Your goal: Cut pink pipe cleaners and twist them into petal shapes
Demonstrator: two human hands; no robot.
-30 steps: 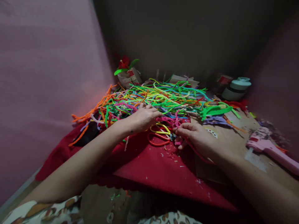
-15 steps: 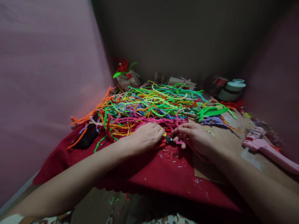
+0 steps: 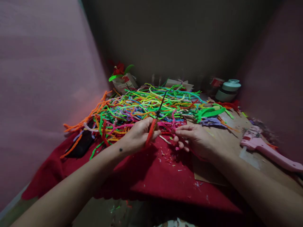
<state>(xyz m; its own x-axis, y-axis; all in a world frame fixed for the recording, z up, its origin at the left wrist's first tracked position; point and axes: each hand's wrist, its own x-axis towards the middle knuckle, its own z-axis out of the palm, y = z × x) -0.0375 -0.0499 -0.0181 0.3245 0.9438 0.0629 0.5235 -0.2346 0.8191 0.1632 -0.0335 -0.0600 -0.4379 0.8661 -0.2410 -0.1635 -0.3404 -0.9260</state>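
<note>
My left hand (image 3: 143, 132) is closed around the red-orange handles of a pair of scissors (image 3: 152, 129). Their dark, narrow blades point up and away, over the heap of fuzzy pipe cleaners (image 3: 151, 104). To the right, my right hand (image 3: 193, 138) pinches a bright pink pipe cleaner (image 3: 174, 121) between thumb and fingertips. Part of the pink strand runs under the palm and is hidden. A gap separates the scissors from my right fingers. Small coloured clippings (image 3: 168, 159) lie on the red cloth (image 3: 151, 176) below my hands.
A pink glue gun (image 3: 262, 145) lies on the cardboard (image 3: 233, 135) at right. Behind stand a pale green lidded jar (image 3: 228, 90) and a red flower with green leaves (image 3: 119, 69). A black object (image 3: 81, 145) rests at left. Walls close in on both sides.
My left hand has drawn back left from my right hand and turned, swinging the scissors' blades upward. My right hand keeps its pinch on the pink pipe cleaner. The view has shifted slightly.
</note>
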